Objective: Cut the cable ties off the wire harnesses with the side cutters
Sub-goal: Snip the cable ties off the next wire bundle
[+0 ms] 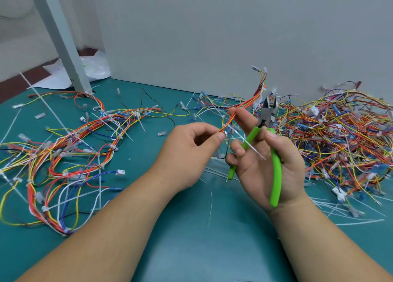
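Head view: left hand (187,152) pinches a wire harness (255,97) just below its uncut cable tie (226,126), while right hand (259,171), curled round the side cutters (276,160), props the harness on two raised fingers. Cutters lie along the palm, jaws parted, tips pointing up and away. Cut ties (210,205) lie near both hands; the tangled heap (340,137) beyond the right hand probably awaits cutting.

Green-handled side cutters (276,164) point jaws-up beside a raised red-and-yellow harness (248,105) bearing a white cable tie (255,150)
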A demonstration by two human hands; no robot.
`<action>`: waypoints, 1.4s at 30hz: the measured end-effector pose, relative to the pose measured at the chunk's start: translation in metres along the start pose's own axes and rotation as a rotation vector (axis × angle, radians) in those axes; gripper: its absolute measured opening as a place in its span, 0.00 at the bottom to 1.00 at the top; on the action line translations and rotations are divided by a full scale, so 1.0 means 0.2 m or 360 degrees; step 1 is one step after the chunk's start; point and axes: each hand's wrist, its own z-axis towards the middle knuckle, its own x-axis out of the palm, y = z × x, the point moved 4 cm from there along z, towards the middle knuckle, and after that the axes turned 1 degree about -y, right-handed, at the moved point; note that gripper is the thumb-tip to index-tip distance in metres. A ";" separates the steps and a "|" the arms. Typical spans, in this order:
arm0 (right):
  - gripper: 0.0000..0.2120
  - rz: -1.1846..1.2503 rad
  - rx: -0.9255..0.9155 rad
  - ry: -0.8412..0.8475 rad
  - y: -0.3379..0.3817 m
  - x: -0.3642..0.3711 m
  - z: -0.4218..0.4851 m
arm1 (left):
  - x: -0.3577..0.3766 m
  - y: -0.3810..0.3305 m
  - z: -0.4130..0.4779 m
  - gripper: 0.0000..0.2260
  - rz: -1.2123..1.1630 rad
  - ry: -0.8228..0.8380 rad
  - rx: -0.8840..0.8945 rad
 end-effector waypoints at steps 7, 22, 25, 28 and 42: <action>0.22 -0.0263 -0.0142 -0.0342 -0.04 -0.05 0.02 | -0.05 -0.02 0.02 0.08 -0.0307 -0.0231 -0.0046; 0.29 -0.1778 -0.0572 0.0079 -0.06 0.05 -0.07 | -0.07 0.01 0.04 0.10 -0.0599 -0.0390 -0.0261; 0.25 -0.1818 -0.0616 0.0033 -0.07 0.04 -0.07 | -0.06 0.02 0.04 0.11 -0.0678 -0.0304 -0.0303; 0.25 -0.1805 -0.0722 0.0021 -0.07 0.02 -0.05 | -0.05 0.01 0.03 0.09 -0.0691 -0.0216 -0.0208; 0.26 -0.2101 -0.1106 -0.0243 0.00 0.02 -0.04 | -0.09 0.01 0.04 0.11 -0.0675 -0.0378 -0.0199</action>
